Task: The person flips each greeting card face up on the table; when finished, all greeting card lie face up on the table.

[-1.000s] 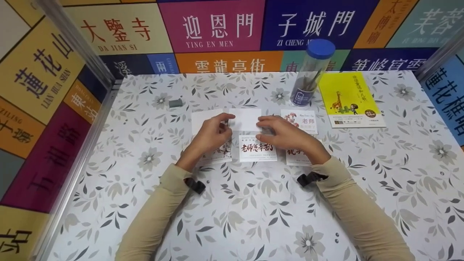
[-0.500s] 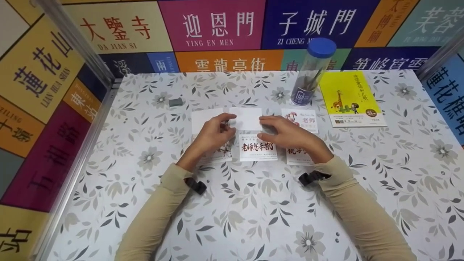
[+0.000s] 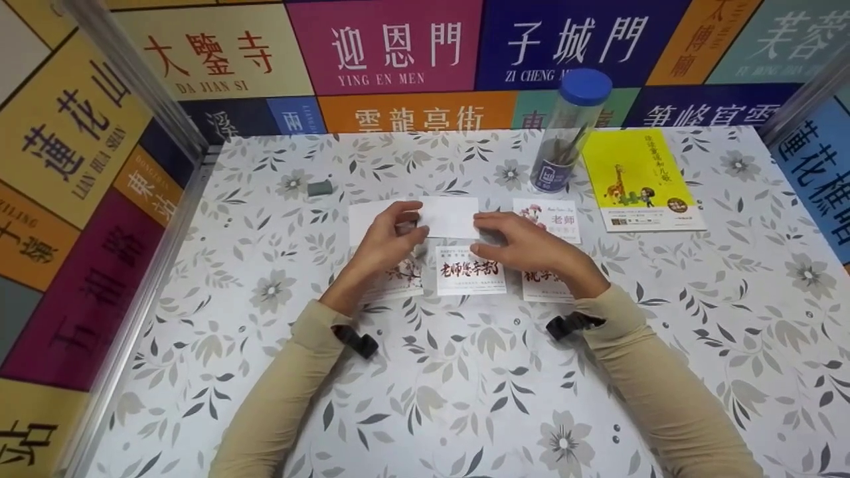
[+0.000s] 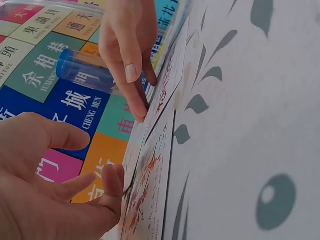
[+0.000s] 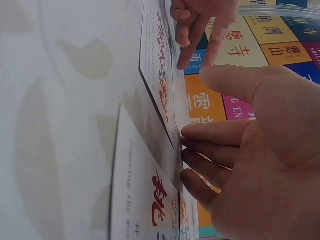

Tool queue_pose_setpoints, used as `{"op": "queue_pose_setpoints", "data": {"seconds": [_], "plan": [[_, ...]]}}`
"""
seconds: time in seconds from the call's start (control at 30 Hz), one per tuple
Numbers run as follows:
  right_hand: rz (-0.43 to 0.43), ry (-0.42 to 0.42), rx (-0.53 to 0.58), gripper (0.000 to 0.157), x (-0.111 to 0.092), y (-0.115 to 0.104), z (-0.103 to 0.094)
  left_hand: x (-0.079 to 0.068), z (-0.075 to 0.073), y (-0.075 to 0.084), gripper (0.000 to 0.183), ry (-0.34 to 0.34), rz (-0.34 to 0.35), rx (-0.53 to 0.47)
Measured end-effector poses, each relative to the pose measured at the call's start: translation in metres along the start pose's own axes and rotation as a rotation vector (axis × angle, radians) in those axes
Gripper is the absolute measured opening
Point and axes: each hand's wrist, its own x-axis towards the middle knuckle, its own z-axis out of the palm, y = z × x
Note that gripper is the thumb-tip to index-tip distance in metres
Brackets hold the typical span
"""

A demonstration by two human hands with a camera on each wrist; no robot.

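A blank white card (image 3: 451, 217) lies on the patterned tabletop between the two hands. My right hand (image 3: 531, 247) rests its fairly straight fingertips at the card's right edge. At the card's left edge is my left hand (image 3: 388, 234), its fingers bent loosely; the left wrist view shows a gap between its thumb and fingers (image 4: 67, 135). Partly under the left hand are another blank card (image 3: 362, 216) and a blossom-printed card (image 3: 405, 280). Nearer the body lies a card with red characters (image 3: 471, 271). The right hand and wrist partly cover two more printed cards (image 3: 564, 222).
Behind the cards stands a clear tube with a blue lid (image 3: 571, 126), thin sticks inside. Right of it lies a yellow booklet (image 3: 644, 179). A small grey-green block (image 3: 320, 188) sits back left. Panels with large characters (image 3: 398, 50) wall the table's back and sides.
The left hand's fingertips have shifted slightly left and its thumb has moved up toward the blank card. The right hand stays nearly still, and the cards lie about where they were.
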Motion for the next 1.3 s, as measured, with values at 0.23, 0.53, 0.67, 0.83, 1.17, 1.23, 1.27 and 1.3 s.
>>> {"op": "queue_pose_setpoints", "data": {"seconds": [0.23,0.53,0.67,0.83,1.17,1.23,1.27,1.3], "plan": [[-0.022,0.011,0.009,0.066,0.0,0.001,0.0,0.0,-0.001,0.0,0.055,0.059,0.048,-0.11],[-0.006,0.058,0.093,0.06,0.0,0.0,0.003,-0.002,0.01,0.001,0.065,0.02,0.152,-0.256],[-0.033,0.093,0.186,0.059,0.002,-0.004,0.005,-0.004,0.016,0.0,0.064,-0.114,0.192,-0.251],[-0.037,0.156,0.282,0.062,0.003,-0.01,0.006,-0.006,0.022,0.001,0.059,-0.256,0.246,-0.159],[-0.05,0.398,0.408,0.043,0.003,-0.01,0.004,-0.009,0.025,0.001,0.052,-0.288,0.225,0.002],[-0.052,0.435,0.481,0.044,0.003,-0.011,0.003,-0.009,0.026,0.001,0.051,-0.269,0.209,0.01],[-0.053,0.454,0.508,0.047,0.002,-0.011,0.003,-0.009,0.026,0.0,0.05,-0.255,0.205,0.015],[-0.057,0.469,0.534,0.051,0.002,-0.011,0.002,-0.009,0.026,0.0,0.049,-0.239,0.202,0.013]]}}
